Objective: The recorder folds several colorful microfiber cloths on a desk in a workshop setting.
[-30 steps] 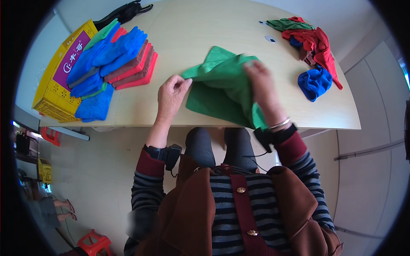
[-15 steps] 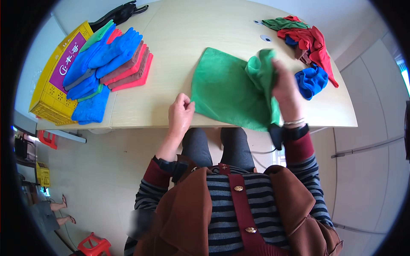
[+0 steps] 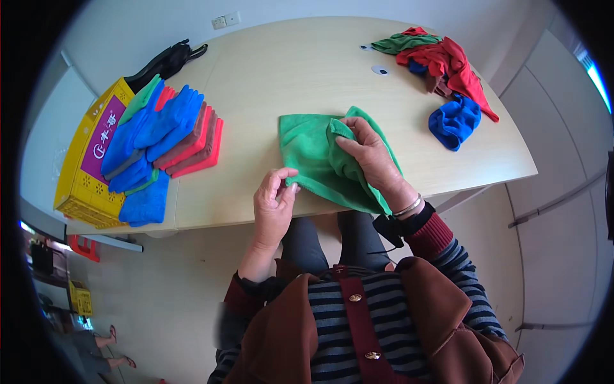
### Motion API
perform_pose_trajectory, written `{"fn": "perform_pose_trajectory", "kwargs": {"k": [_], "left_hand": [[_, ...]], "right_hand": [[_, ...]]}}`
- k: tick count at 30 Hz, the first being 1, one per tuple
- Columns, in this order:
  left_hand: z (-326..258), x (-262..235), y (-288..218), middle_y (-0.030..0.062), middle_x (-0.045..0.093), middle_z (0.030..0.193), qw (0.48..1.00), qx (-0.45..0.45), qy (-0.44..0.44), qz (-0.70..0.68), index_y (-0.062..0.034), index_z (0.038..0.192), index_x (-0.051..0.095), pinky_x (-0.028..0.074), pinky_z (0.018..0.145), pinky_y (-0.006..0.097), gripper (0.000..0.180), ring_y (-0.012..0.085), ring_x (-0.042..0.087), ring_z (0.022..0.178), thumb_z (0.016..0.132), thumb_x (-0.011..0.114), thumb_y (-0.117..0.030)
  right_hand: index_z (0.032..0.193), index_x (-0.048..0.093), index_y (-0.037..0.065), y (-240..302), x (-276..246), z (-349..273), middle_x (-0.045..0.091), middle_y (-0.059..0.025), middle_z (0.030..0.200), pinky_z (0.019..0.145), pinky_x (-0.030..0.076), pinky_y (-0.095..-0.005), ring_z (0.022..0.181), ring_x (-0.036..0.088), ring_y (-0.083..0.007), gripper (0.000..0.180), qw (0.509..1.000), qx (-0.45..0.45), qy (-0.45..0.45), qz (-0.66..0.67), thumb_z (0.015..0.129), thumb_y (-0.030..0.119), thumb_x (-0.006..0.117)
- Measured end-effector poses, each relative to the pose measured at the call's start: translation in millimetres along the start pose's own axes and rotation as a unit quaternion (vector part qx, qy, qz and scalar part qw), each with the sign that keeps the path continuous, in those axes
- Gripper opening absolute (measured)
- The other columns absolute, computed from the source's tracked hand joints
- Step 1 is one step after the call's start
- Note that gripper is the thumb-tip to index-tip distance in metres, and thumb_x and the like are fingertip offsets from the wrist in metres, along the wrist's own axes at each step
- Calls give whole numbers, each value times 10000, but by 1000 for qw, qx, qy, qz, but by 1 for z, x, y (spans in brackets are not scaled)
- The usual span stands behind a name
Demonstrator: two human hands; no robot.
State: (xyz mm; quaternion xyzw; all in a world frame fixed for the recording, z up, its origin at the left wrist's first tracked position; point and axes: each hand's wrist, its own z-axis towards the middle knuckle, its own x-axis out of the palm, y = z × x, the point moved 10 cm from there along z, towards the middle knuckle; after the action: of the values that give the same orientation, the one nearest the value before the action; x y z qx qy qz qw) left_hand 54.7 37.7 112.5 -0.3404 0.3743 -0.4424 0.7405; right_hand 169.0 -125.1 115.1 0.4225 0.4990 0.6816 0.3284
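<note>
Left hand (image 3: 274, 208), one: thumb and finger pinching the near-left corner of a green cloth (image 3: 307, 144). Right hand (image 3: 377, 160), one: gripping its gathered edge. The green cloth, one: between both, at 1 o'clock from the left, 9 from the right; both touching, long axis unclear. From it: folded pile (image 3: 173, 125), one, cloths uncountable, 9 o'clock; loose blue cloth (image 3: 455, 118), one, 3 o'clock; mixed heap (image 3: 470, 73), one, 2 o'clock.

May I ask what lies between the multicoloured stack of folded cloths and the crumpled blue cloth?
The head view shows a green cloth there, held by the left hand and right hand over the pale table.
</note>
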Motion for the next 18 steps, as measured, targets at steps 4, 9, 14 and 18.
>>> {"fn": "perform_pose_trajectory", "kwargs": {"k": [4, 9, 14, 18], "left_hand": [[12, -1, -36, 78, 596, 888, 989, 108, -12, 100, -16, 1062, 566, 500, 674, 291, 233, 181, 614, 726, 853, 552, 85], [25, 3, -65, 128, 586, 888, 959, 186, -18, 212, -23, 1005, 573, 491, 633, 340, 264, 267, 606, 708, 780, 567, 114], [27, 5, -75, 137, 581, 881, 942, 217, 8, 255, -30, 952, 573, 475, 612, 371, 289, 303, 588, 711, 708, 574, 126], [25, 6, -78, 127, 578, 865, 941, 206, 7, 269, -34, 938, 575, 472, 612, 370, 293, 300, 590, 724, 690, 582, 121]], "right_hand": [[1063, 574, 14, 17, -11, 4, 580, 24, 896, 714, 450, -198, 793, 527, -47, 174, 990, -70, -35, -118, 933, 129, 579], [958, 601, -1, 42, -29, 18, 543, 44, 779, 633, 425, -205, 731, 481, -34, 198, 963, -89, -40, -251, 937, 195, 590], [816, 586, -32, 141, -73, 41, 498, 1, 617, 532, 408, -255, 618, 452, -49, 288, 905, -227, -138, -334, 891, 244, 618], [795, 577, -33, 199, -67, 34, 478, -8, 600, 517, 399, -266, 598, 433, -50, 275, 896, -300, -168, -280, 887, 224, 614]]}}
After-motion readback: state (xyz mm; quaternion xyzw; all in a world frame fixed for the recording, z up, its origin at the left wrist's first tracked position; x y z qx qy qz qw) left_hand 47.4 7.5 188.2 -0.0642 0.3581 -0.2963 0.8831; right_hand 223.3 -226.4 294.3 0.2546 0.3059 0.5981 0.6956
